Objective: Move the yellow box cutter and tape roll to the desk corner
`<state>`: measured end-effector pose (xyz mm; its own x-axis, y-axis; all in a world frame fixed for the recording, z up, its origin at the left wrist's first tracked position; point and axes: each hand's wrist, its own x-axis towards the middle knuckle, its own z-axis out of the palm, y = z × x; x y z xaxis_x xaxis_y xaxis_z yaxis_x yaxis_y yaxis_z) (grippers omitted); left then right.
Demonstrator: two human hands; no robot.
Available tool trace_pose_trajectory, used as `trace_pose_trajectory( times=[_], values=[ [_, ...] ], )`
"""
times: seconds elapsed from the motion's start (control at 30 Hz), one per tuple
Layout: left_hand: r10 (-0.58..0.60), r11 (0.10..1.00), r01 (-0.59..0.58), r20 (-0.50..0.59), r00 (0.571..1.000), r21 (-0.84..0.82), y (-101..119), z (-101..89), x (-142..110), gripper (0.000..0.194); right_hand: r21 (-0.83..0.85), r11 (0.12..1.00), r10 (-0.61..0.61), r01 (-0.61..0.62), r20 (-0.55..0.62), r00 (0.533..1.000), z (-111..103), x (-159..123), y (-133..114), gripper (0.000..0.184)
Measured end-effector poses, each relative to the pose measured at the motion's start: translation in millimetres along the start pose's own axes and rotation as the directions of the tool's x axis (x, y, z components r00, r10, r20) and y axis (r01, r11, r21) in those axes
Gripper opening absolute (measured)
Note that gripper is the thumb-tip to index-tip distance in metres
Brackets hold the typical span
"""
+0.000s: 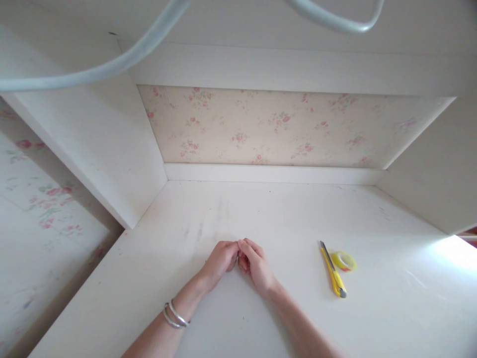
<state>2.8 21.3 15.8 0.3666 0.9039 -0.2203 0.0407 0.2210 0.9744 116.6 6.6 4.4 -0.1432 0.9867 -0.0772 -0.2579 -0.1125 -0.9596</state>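
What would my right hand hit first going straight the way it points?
Probably your left hand: the right hand angles toward it, the two seemingly touching, though contact is hard to judge.

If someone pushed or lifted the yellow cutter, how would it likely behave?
The yellow cutter would probably stay stiff, since its long body looks straight and solid. Its slim shape suggests it is fairly light. Pushed sideways, it would more likely slide or swivel than roll, as it lies flat, and it might nudge the tape roll close beside it.
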Motion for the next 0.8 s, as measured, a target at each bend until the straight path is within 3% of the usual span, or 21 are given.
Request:
trace_pose_trajectory(
  times=[0.53, 0.8],
  values=[
    [-0.033, 0.999, 0.033, -0.006, 0.999, 0.033, 8.0, 1.2, -2.0, 0.043, 0.000, 1.000, 0.007, -0.007, -0.002, 1.000, -0.4, 1.0, 1.0, 0.042],
    [0.006, 1.000, -0.005, -0.006, 1.000, 0.027, 4.1, 1.4, -1.3, 0.043, 0.012, 1.000, 0.000, 0.000, -0.006, 1.000, -3.0, 1.4, 5.2, 0.040]
  ],
)
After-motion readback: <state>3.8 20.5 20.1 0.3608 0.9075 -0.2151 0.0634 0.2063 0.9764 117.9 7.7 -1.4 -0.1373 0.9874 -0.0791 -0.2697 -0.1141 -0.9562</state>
